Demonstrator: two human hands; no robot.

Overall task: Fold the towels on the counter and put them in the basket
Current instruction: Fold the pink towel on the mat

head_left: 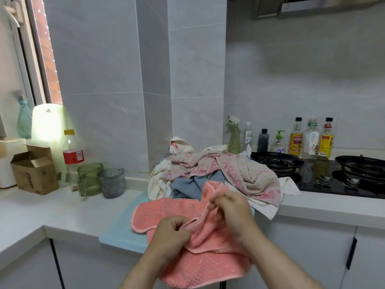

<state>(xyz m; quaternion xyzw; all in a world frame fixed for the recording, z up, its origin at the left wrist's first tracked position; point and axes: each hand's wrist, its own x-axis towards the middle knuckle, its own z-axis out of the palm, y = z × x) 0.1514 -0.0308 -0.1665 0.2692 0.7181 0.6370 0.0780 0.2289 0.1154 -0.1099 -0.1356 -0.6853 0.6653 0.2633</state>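
white kitchen counter, one pink towel between both hands

white counter (62,207) runs along grey tiled walls, with a stove (312,174) off to the right. the pink towel (166,207) lies at the front edge on a pale blue mat (120,228), its near half hanging over toward the person. the left hand (174,230) pinches the towel's hem with curled fingers, and the right hand (233,207) pinches the same hem further along. the stretch of hem between them slants from near-left to far-right, so the left hand is closer to the body and the right closer to the pile of towels (229,170) just behind. the towel's long axis looks roughly near-to-far (bunched, so hard to be sure). squaring it up probably means drawing the two hands apart along that hem. no basket is in view.
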